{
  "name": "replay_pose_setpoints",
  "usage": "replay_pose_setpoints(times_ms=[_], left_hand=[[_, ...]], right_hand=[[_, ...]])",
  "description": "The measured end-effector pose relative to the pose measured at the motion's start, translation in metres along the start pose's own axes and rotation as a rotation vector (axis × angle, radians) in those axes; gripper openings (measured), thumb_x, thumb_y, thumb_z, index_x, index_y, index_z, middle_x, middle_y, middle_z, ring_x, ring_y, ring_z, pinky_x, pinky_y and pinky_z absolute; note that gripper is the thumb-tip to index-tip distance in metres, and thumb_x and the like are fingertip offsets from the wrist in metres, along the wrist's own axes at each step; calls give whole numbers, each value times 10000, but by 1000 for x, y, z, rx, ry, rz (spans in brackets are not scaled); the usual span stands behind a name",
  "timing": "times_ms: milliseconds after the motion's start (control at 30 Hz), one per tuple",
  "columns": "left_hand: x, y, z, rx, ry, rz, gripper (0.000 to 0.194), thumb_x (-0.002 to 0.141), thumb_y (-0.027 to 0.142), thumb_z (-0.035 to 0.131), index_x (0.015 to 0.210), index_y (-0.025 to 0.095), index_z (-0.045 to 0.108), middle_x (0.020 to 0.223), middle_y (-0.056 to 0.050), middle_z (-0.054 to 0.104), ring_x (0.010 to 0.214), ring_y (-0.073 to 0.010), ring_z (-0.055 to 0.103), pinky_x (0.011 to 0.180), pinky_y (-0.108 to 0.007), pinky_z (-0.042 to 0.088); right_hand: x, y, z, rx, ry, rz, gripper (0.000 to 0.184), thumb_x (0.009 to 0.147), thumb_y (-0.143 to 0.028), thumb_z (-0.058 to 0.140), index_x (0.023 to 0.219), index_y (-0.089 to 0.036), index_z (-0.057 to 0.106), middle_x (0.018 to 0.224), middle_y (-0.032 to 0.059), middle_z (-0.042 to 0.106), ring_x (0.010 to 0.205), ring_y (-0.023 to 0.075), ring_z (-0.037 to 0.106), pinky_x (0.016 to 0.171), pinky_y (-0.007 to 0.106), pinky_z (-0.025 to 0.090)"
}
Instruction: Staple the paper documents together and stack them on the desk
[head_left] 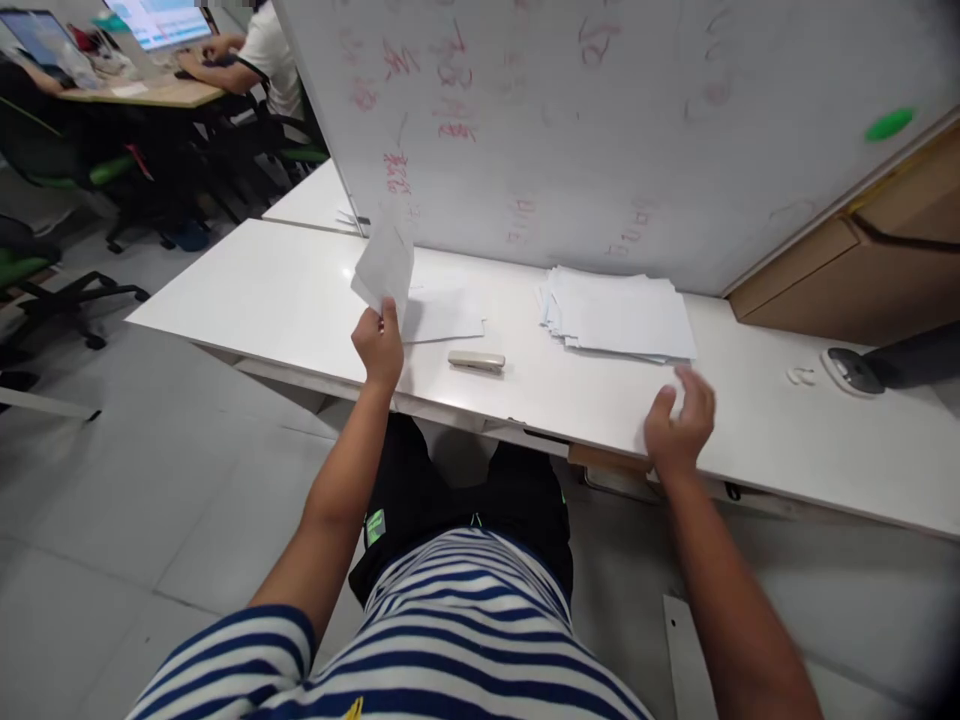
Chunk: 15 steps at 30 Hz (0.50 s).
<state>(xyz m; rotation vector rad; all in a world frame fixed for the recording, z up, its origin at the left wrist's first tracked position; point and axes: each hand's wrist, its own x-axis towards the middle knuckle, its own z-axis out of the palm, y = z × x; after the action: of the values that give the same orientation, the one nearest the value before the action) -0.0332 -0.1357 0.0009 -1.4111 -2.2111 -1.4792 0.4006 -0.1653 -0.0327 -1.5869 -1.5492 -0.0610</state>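
Observation:
My left hand (379, 345) is closed on the lower edge of some white paper (388, 258), raised above the desk; I cannot tell whether it is one sheet or more. Behind it, flat on the desk, lies more white paper (444, 314). A beige stapler (476, 360) rests to the right of my left hand, touched by neither hand. My right hand (680, 420) hovers over the desk's front edge with curled fingers apart and nothing in them. Just beyond it sits an uneven stack of white paper (622, 318).
A whiteboard (525, 130) with red writing stands along the back of the white desk (780, 440). On the right are a cardboard box (862, 230), a dark object with a round base (853, 370) and a small white item (800, 376). Seated people (281, 60) work at the far left.

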Motion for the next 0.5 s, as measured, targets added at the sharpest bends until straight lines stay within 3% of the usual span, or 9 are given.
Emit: replay_pose_setpoints(times_ms=[100, 200, 267, 400, 500], left_hand=[[-29, 21, -28, -57, 52, 180, 413, 1000, 487, 414, 797, 187, 614, 780, -59, 659, 783, -180, 624, 704, -306, 446], [-77, 46, -48, -90, -206, 526, 278, 980, 401, 473, 1046, 238, 688, 1131, -105, 719, 1048, -221, 670, 831, -344, 505], [-112, 63, -53, -78, -391, 705, 253, 981, 348, 464, 1065, 275, 692, 1170, -78, 723, 1019, -201, 689, 797, -335, 518], [-169, 86, -44, -40, -683, 882, 267, 1005, 337, 437, 953, 244, 682, 1036, -44, 756, 775, -155, 692, 612, -319, 449], [-186, 92, -30, 8, -794, 899, 376, 1018, 419, 410, 794, 219, 636, 809, -44, 723, 656, -153, 642, 556, -327, 379]], right_hand=[[-42, -49, -12, 473, -137, 213, 399, 944, -415, 503, 1254, -180, 590, 1182, 147, 676, 1072, 263, 649, 1011, 478, 459], [-77, -92, -20, 1025, -437, 515, 482, 918, -517, 540, 1337, -279, 520, 1248, 119, 665, 1069, 265, 665, 981, 496, 491], [-90, -110, -23, 1265, -624, 688, 606, 873, -657, 519, 1377, -322, 485, 1310, 114, 639, 1161, 292, 625, 957, 513, 508], [-105, -117, -24, 1407, -720, 895, 707, 806, -786, 481, 1355, -342, 514, 1382, 91, 592, 1203, 311, 589, 898, 514, 542], [-113, -109, -24, 1377, -710, 977, 682, 810, -786, 477, 1319, -337, 544, 1322, 85, 635, 1111, 292, 634, 876, 514, 553]])
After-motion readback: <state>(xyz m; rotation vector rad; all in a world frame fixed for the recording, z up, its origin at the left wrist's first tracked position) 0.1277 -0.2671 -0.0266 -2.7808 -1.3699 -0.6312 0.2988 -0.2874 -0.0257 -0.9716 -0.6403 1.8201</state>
